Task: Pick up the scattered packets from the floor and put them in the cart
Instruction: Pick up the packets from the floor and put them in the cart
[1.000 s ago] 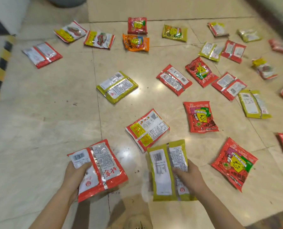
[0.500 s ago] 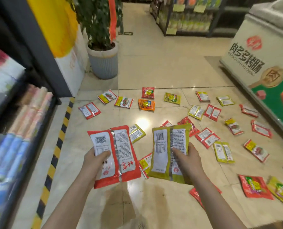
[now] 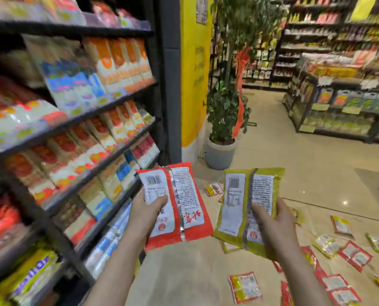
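Packets: two are off the floor (image 3: 283, 173), one in each of my hands, both with the printed back and barcode facing me. My left hand (image 3: 145, 214) grips the red packet (image 3: 179, 204) at its lower left, thumb curled over the white label and fingers hidden behind. My right hand (image 3: 272, 221) grips the yellow-green packet (image 3: 246, 206) at its lower right, thumb pressed on the label and fingers behind it. The two packets sit side by side, close but not touching, held upright with a slight tilt.

Other packets (image 3: 245, 287) remain scattered on the floor toward its lower right corner, red and yellow ones, some blurred. A stocked shelf unit (image 3: 78, 120) stands to my left, motion-blurred. A potted plant (image 3: 224, 120) stands beside a yellow pillar (image 3: 194, 74) beyond my hands. More shelving (image 3: 338, 102) lines the far right
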`<state>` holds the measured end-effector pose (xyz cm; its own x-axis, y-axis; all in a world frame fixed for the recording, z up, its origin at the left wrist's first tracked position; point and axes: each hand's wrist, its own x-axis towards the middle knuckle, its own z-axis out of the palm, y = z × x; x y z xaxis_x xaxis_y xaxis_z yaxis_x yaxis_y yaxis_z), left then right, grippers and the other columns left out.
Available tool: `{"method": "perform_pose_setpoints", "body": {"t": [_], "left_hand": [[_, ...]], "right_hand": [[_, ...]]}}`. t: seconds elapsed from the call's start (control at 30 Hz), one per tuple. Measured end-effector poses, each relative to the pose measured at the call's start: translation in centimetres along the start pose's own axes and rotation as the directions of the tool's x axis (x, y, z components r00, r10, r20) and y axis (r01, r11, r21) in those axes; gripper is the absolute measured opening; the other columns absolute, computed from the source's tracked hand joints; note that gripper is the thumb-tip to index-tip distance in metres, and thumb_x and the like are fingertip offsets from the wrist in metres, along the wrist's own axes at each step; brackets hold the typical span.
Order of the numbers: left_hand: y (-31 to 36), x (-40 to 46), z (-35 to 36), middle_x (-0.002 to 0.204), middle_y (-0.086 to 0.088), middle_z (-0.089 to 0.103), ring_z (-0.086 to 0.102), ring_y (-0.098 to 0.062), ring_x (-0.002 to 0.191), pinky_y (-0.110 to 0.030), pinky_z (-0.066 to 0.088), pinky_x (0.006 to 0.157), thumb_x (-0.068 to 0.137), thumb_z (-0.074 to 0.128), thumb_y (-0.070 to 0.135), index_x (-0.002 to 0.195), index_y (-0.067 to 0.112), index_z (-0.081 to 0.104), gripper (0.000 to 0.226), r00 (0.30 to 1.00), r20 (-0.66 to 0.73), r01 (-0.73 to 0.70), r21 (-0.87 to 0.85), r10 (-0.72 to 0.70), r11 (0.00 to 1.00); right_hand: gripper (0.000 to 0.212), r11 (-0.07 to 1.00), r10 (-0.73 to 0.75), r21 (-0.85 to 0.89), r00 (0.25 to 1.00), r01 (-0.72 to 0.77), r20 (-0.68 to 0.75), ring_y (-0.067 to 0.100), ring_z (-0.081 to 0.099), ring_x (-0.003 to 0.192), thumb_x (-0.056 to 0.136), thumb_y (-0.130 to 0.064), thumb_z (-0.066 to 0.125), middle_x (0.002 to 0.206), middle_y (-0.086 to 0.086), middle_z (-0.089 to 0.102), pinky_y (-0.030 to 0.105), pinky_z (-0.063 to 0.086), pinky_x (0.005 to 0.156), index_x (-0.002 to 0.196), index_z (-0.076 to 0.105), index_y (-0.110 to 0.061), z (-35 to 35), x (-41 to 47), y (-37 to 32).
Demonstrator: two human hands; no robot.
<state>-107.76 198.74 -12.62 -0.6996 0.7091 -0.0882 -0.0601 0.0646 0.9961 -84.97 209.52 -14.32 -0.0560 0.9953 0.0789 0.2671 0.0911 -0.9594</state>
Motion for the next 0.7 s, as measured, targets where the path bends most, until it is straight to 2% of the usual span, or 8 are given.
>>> {"method": "perform_pose_setpoints", "body": {"t": [0.07,0.13,0.27,0.33,0.4,0.5,0.6,0.7], "left_hand": [[1.8,-1.9,-1.9,0.073,0.003,0.065,0.059,0.005,0.047,-0.011,0.047,0.049,0.086,0.057,-0.003,0.083,0.019,0.059,0.023,0.994,-0.097,-0.053,0.028,0.055,0.998],[3.3,-4.1,-4.0,0.073,0.003,0.065,0.058,0.004,0.046,-0.010,0.045,0.045,0.087,0.059,0.000,0.086,0.019,0.059,0.019,0.976,-0.200,-0.074,0.047,0.082,0.996],[4.6,-10.2,-8.3,0.088,-0.004,0.068,0.060,-0.007,0.066,-0.015,0.048,0.055,0.086,0.061,0.001,0.095,0.018,0.061,0.020,0.874,-0.477,-0.084,0.048,0.097,0.995],[5.0,-14.0,-10.2,0.092,-0.005,0.069,0.064,-0.015,0.074,-0.028,0.051,0.066,0.085,0.061,0.000,0.091,0.023,0.061,0.023,0.810,-0.580,-0.081,0.038,0.088,0.996],[5.0,-18.4,-12.1,0.088,0.001,0.070,0.066,-0.017,0.079,-0.030,0.053,0.072,0.086,0.062,0.002,0.089,0.027,0.061,0.026,0.723,-0.686,-0.077,0.032,0.078,0.996],[4.8,-25.8,-14.8,0.079,0.006,0.069,0.066,-0.015,0.073,-0.023,0.053,0.066,0.085,0.063,0.005,0.085,0.029,0.060,0.025,0.549,-0.833,-0.058,0.039,0.065,0.998],[4.4,-33.7,-17.1,0.088,-0.003,0.072,0.068,-0.023,0.082,-0.037,0.054,0.077,0.084,0.064,0.005,0.096,0.018,0.065,0.018,0.356,-0.934,-0.032,0.026,0.036,0.999],[4.0,-41.9,-18.6,0.091,-0.004,0.072,0.068,-0.020,0.082,-0.033,0.054,0.075,0.085,0.063,0.004,0.098,0.017,0.064,0.018,0.176,-0.984,-0.048,0.014,0.022,0.999]], "right_hand": [[0.018,0.998,-0.065,0.005,0.994,0.065,0.083,0.027,0.065,0.091,0.082,-0.017,0.067,0.095,0.003,0.068,0.044,0.051,0.088,0.097,0.058,-0.024,1.2,-0.1,-2.4],[0.019,0.988,-0.157,0.037,0.969,0.152,0.192,0.025,0.063,0.091,0.083,-0.017,0.067,0.095,0.002,0.066,0.039,0.050,0.086,0.098,0.058,-0.024,2.6,-0.5,-4.8],[0.016,0.960,-0.277,0.090,0.846,0.265,0.456,0.024,0.061,0.089,0.084,-0.016,0.067,0.091,0.002,0.065,0.034,0.045,0.078,0.097,0.058,-0.021,6.0,-2.4,-8.7],[0.013,0.941,-0.330,0.127,0.761,0.315,0.558,0.024,0.062,0.090,0.083,-0.024,0.068,0.091,0.000,0.066,0.039,0.049,0.082,0.091,0.058,-0.026,7.9,-4.3,-10.1],[0.013,0.922,-0.377,0.199,0.658,0.332,0.651,0.023,0.059,0.088,0.083,-0.023,0.068,0.091,0.001,0.065,0.035,0.046,0.080,0.090,0.057,-0.026,9.8,-7.4,-11.7],[0.015,0.887,-0.445,0.310,0.458,0.342,0.770,0.021,0.054,0.086,0.085,-0.011,0.067,0.090,0.006,0.060,0.026,0.032,0.072,0.097,0.058,-0.014,12.0,-13.6,-13.8],[0.017,0.864,-0.472,0.383,0.259,0.327,0.843,0.027,0.060,0.090,0.083,-0.009,0.068,0.089,0.008,0.063,0.033,0.039,0.076,0.097,0.060,-0.013,13.8,-21.0,-14.9],[0.017,0.846,-0.484,0.440,0.087,0.301,0.871,0.027,0.057,0.086,0.083,-0.014,0.069,0.089,0.008,0.062,0.034,0.039,0.076,0.096,0.058,-0.015,14.3,-29.1,-15.6]]}}
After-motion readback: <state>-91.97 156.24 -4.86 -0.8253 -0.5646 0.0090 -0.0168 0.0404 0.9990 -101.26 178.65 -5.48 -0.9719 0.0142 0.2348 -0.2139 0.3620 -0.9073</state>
